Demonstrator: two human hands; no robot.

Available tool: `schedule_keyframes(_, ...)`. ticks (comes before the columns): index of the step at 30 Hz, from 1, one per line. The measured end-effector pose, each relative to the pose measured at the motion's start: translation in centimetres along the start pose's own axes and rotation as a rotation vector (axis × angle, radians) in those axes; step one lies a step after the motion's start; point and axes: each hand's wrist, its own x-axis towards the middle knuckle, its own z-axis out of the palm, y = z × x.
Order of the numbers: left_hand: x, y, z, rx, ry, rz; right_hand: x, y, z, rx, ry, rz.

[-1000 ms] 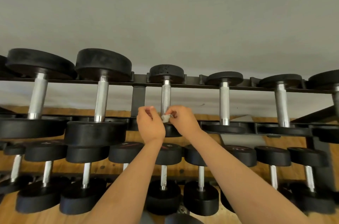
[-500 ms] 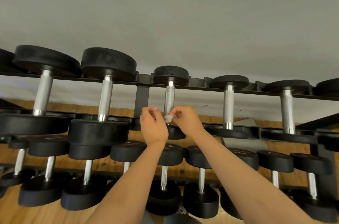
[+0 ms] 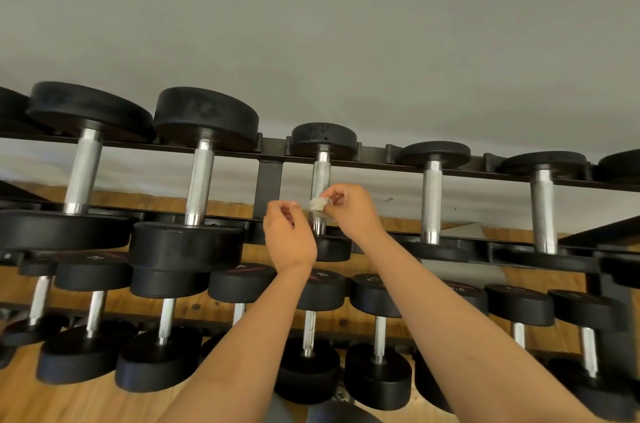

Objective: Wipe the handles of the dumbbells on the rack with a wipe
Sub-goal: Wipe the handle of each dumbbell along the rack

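Now we are partway up the knurled silver steel handle (image 3: 320, 176) of the small black rubber-headed dumbbell (image 3: 323, 138), third from the left on the top tier of the black steel rack (image 3: 381, 164). Our right hand (image 3: 349, 211) pinches the small white crumpled wipe (image 3: 318, 203) between thumb and fingertips and holds it against the front of the handle, about midway along. Our left hand (image 3: 289, 239) sits just beside it with its fingers curled. We see only the back of that hand, so we cannot tell whether it grips a corner of the wipe or nothing at all.

To do this well, we judge the wipe should be opened out and wrapped round the bar rather than dabbed as a wad. The knurling will likely hold grime, so a twist while sliding should serve better than a straight pull. We should carry on to the top collar under the upper head, and reach the back of the bar too.

Against the frame half a second ago, the wipe has climbed from low on the handle, near the lower head, to its middle. Both hands then met at the wipe; now the left stands slightly apart.
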Motion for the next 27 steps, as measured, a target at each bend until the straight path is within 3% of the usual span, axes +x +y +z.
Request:
schedule_keyframes(3, 0.0, 0.0, 0.0, -0.003, -0.005, -0.002, -0.3, 0.2, 0.7, -0.004, 0.06, -0.027)
schedule_keyframes(9, 0.1, -0.1, -0.1, -0.012, -0.008, -0.001, -1.5, 1.2, 1.2, -0.022, -0.012, -0.063)
schedule_keyframes(27, 0.0, 0.2, -0.2, -0.02, -0.007, -0.019, 2.0, -0.4, 1.5, 0.07, 0.215, -0.061)
